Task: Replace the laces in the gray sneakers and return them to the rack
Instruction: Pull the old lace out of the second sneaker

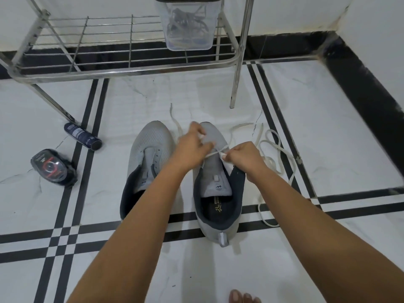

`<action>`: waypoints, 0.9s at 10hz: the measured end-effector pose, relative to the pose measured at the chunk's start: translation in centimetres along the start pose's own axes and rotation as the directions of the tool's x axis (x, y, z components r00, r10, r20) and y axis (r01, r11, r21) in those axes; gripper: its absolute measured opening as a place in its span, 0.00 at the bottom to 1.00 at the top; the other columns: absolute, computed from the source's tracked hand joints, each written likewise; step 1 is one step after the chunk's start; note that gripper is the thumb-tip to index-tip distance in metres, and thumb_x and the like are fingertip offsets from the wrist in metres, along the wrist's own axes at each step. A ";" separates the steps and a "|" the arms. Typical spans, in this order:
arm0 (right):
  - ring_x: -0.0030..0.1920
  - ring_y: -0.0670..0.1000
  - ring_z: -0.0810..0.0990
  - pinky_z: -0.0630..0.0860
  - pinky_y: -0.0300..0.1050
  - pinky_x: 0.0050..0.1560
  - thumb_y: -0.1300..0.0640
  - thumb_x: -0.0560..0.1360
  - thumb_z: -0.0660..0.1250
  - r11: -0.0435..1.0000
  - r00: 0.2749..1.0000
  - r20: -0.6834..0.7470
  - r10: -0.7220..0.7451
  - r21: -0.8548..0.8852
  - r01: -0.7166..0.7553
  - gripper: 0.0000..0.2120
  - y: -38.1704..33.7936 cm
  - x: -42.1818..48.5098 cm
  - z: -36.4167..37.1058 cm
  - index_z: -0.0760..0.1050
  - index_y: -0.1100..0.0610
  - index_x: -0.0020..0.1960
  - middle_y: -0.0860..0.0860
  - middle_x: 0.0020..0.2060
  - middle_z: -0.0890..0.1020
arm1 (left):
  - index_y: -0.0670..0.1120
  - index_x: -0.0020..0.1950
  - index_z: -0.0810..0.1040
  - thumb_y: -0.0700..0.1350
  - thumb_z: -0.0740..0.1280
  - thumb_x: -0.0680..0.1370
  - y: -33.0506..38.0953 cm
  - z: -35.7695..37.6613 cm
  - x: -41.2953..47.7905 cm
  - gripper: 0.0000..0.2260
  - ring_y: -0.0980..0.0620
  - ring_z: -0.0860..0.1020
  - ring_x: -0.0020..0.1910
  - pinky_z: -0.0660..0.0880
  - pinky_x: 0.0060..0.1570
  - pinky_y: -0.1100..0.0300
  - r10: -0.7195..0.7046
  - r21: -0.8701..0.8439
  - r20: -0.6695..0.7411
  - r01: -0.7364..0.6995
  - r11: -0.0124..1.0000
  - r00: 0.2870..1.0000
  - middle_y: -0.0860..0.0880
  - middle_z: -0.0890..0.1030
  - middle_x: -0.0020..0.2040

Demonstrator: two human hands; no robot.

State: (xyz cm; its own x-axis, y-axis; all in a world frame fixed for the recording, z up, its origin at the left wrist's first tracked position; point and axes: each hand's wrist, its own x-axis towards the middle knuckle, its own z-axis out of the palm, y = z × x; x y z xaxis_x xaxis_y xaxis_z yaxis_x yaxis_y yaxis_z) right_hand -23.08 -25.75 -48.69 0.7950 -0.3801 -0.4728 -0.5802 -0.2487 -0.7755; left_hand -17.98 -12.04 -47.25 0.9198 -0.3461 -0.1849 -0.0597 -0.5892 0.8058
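Two gray sneakers stand side by side on the white floor, toes pointing away from me. The left sneaker (150, 149) has no lace in its eyelets. Over the right sneaker (215, 191) both my hands work a white lace (218, 152) near the front eyelets. My left hand (193, 142) pinches the lace over the toe end. My right hand (242, 155) pinches the lace at the shoe's right edge. Loose loops of white lace (277, 158) trail on the floor to the right.
A steel shoe rack (122, 68) stands ahead, its leg (237, 79) near the shoes. A clear plastic box of laces (188, 25) sits on it. A dark spray can (83, 136) and a packaged black item (54, 168) lie at left. My toes (243, 297) show below.
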 end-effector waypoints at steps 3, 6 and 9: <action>0.46 0.62 0.80 0.70 0.44 0.40 0.64 0.70 0.70 1.000 1.000 -0.011 0.010 0.021 -0.010 0.14 0.3 0.3 0.4 0.76 0.76 0.48 0.69 0.47 0.79 | 0.45 0.40 0.71 0.42 0.59 0.80 0.2 -1.5 -0.1 0.09 0.55 0.75 0.37 0.69 0.38 0.61 -0.178 -0.719 -0.078 0.068 0.692 0.981 0.50 0.78 0.38; 0.39 0.51 0.70 0.64 0.43 0.40 0.64 0.68 0.71 0.998 0.999 0.011 0.037 0.046 -0.038 0.13 0.1 0.2 0.7 0.76 0.75 0.45 0.58 0.35 0.74 | 0.41 0.56 0.70 0.50 0.65 0.77 -1.7 0.3 0.3 0.14 0.42 0.75 0.49 0.72 0.46 0.52 0.011 0.660 0.263 -0.189 0.727 0.965 0.42 0.74 0.51; 0.40 0.51 0.69 0.63 0.41 0.38 0.65 0.69 0.71 0.996 0.999 0.015 0.049 0.075 -0.050 0.19 -0.2 0.1 0.1 0.71 0.78 0.54 0.63 0.36 0.74 | 0.39 0.30 0.71 0.31 0.57 0.76 -0.8 -2.1 -1.4 0.15 0.52 0.76 0.28 0.79 0.45 0.56 -0.066 -0.785 0.241 0.234 0.574 0.968 0.47 0.73 0.25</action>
State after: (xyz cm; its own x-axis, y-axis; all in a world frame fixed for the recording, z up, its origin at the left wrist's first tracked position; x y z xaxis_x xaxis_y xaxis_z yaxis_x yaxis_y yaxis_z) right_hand -22.83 -25.64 -48.66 0.7681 -0.3787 -0.5164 -0.6044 -0.1622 -0.7800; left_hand -18.42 -9.58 -46.46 0.8014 -0.4716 -0.3680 0.4857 0.1539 0.8605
